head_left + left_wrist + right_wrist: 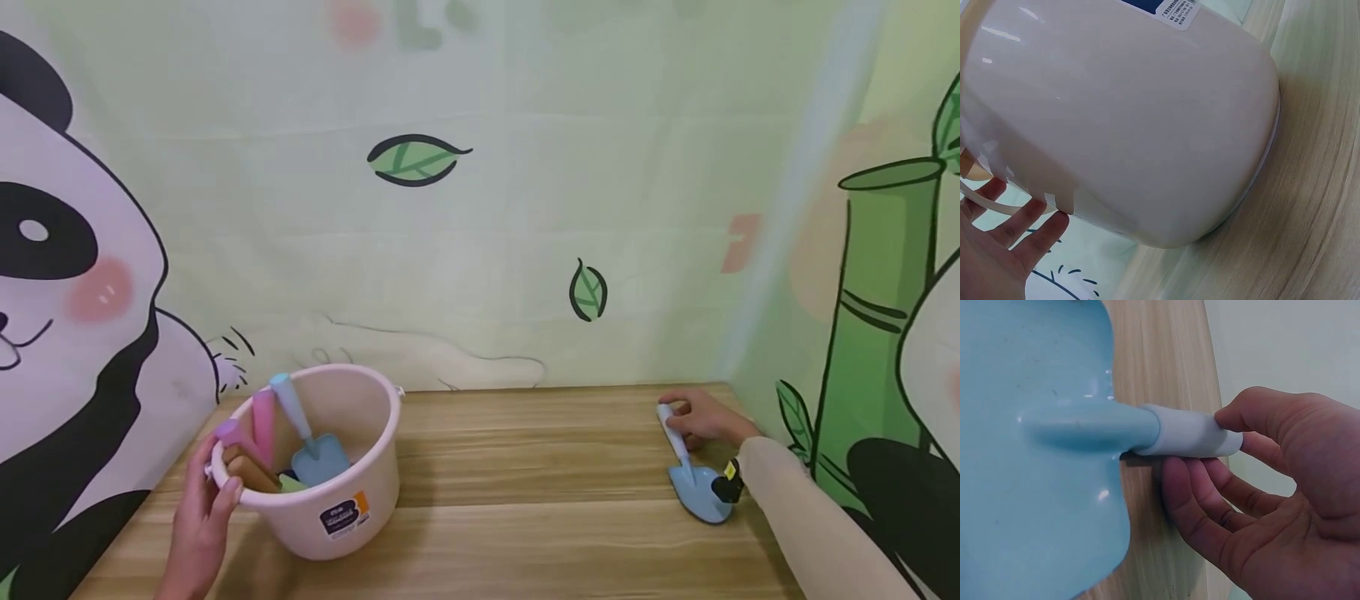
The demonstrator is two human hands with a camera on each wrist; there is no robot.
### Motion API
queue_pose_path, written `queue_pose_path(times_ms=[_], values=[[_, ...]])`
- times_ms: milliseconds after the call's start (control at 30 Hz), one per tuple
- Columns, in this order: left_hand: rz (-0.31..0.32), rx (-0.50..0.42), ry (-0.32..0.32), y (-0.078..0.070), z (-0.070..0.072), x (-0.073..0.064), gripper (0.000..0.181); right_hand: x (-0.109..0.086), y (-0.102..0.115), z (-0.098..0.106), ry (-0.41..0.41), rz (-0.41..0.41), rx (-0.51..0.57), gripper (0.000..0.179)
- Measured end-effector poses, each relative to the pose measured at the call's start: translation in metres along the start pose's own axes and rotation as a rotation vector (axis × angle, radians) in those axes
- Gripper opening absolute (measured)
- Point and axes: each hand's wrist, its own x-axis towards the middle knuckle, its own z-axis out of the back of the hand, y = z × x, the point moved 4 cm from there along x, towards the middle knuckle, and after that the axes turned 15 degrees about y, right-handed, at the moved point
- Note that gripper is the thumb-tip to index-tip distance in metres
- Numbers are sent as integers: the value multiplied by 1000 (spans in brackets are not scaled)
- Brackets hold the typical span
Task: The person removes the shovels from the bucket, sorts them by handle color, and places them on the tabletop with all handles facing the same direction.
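At the right of the table, my right hand (701,418) pinches the pale handle of a blue toy shovel (703,493) between thumb and fingers. The right wrist view shows the handle (1188,432) close up, with the thumb on one side and curled fingers (1185,494) on the other. At the left, my left hand (201,517) holds the side of a pale pink bucket (352,533) at its rim, fingertips against the wall. Inside the bucket lie a second blue shovel (321,460), pink handles (264,425), a brown piece (251,471) and something green.
Both things stand on a wood-grain table (525,467). A printed cloth (495,250) with a panda, leaves and bamboo rises behind the table and along its sides. A label (345,515) sits on the bucket's front.
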Motion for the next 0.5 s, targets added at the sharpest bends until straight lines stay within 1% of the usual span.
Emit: queue_pose_path(times_ms=[100,300,400,500], values=[[8,6,2,-1,-1,1,64,0,-1,0,-2,-11,7,52],[-5,3,-4,-1,-1,0,64,-2,3,-1,1,-14,11,52],[13,18,6,1,1,1,64,-5,6,-1,14,-16,25,53],[40,31,16,1,1,1,64,-10,11,1,48,-19,39,58]])
